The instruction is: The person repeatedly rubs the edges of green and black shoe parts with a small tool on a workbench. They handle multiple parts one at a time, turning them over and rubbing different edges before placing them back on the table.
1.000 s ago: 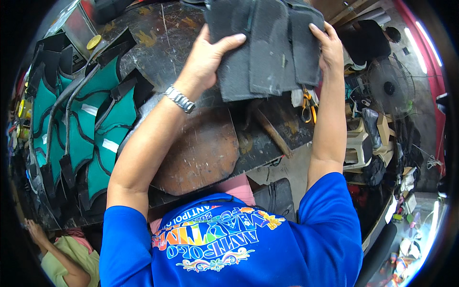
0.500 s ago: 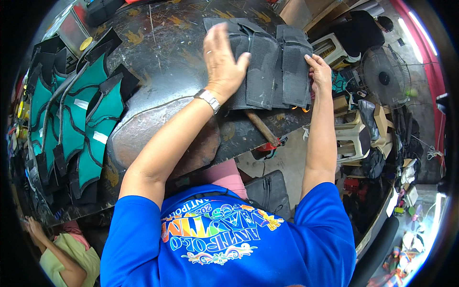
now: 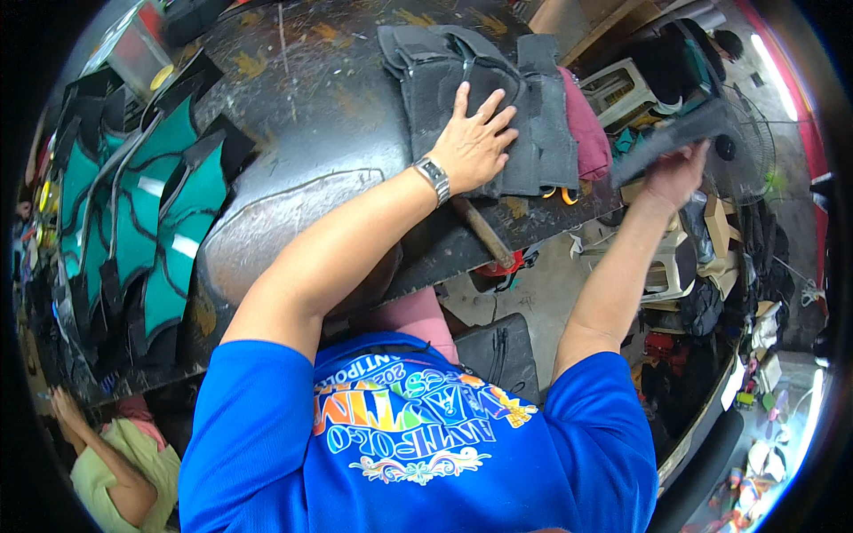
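My left hand [image 3: 475, 142] spread flat atop the dark grey stack [image 3: 484, 84]; my right hand [image 3: 671, 173] well apart, gripping one grey piece [image 3: 671, 138]

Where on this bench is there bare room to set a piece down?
Bare dark bench top lies between the teal-and-black pieces and the grey stack under the left hand. It is crowded along the left edge. The right hand holds a grey piece off the bench.
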Tool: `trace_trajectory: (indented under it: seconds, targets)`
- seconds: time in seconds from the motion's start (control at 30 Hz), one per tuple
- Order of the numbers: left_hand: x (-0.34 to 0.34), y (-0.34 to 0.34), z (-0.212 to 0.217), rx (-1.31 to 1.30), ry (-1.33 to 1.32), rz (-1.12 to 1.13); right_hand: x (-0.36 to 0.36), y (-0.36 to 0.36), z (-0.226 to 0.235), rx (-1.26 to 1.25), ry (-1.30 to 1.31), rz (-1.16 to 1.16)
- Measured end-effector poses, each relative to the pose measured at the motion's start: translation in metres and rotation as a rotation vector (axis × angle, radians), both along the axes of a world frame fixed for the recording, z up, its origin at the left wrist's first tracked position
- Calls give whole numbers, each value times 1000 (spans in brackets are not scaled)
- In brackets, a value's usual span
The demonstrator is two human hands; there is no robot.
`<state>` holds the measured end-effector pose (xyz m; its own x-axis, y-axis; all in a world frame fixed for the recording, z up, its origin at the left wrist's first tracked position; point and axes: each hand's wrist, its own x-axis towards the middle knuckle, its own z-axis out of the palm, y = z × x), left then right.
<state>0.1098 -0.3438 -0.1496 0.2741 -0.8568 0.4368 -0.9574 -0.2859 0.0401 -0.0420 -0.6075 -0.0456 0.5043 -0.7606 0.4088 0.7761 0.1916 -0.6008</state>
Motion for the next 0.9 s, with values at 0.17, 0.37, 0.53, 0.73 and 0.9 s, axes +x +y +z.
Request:
trace_trajectory:
  seconds: [0.17, 0.37, 0.53, 0.73, 0.9]
  targets:
    - [-23, 41, 41, -743, 218, -81, -28, 73, 9, 272, -207, 923]
    - [-44, 129, 80, -572, -202, -212, -42, 219, -33, -24, 480, 646]
    - [-45, 217, 80, -963, 567, 61, -33, 264, -21, -515, 565, 641]
    - [-98, 300, 44, -1454, 1601, 479, -15, 335, -63, -691, 863, 973]
    - [-137, 332, 9, -1404, 1764, 589, -14, 370, -76, -27, 579, 1027]
